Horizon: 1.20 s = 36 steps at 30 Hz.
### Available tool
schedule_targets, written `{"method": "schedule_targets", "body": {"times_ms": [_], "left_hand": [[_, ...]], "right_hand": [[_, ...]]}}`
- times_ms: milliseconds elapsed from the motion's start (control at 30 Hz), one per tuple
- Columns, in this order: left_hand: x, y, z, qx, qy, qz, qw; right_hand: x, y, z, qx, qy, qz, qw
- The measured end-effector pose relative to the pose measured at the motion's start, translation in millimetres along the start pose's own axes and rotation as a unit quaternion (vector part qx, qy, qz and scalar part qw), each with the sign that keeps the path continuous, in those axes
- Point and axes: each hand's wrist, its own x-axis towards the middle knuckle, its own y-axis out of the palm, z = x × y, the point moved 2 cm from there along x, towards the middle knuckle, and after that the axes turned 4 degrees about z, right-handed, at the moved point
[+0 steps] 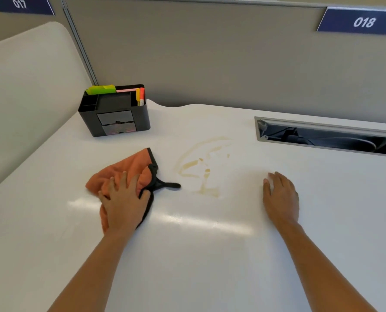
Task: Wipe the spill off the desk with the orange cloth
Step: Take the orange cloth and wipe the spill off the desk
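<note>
A brownish spill (202, 167) lies smeared on the white desk (210, 255), in the middle. Left of it sits the orange cloth (129, 167), crumpled, with a black trim and a black loop pointing toward the spill. My left hand (124, 201) presses flat on the cloth's near part, fingers spread over it. The cloth does not touch the spill. My right hand (279, 197) rests palm down on the bare desk to the right of the spill, holding nothing.
A black desk organiser (115, 115) with coloured sticky notes stands at the back left. An open cable slot (327, 137) is cut into the desk at the back right. Grey partition panels rise behind, with signs 017 and 018.
</note>
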Motion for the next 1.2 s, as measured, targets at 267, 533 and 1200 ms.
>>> {"method": "schedule_targets", "body": {"times_ms": [267, 533, 1200], "left_hand": [[70.5, 5.3, -41.8, 0.057, 0.077, 0.037, 0.995], [8.2, 8.2, -71.0, 0.028, 0.241, 0.014, 0.970], [72.2, 19.6, -94.8, 0.024, 0.270, 0.029, 0.962]], "right_hand": [[18.1, 10.4, -15.6, -0.062, -0.010, 0.009, 0.998], [14.3, 9.4, -18.0, -0.040, 0.000, 0.014, 0.999], [16.3, 12.7, -17.0, -0.034, 0.013, 0.003, 0.999]]}}
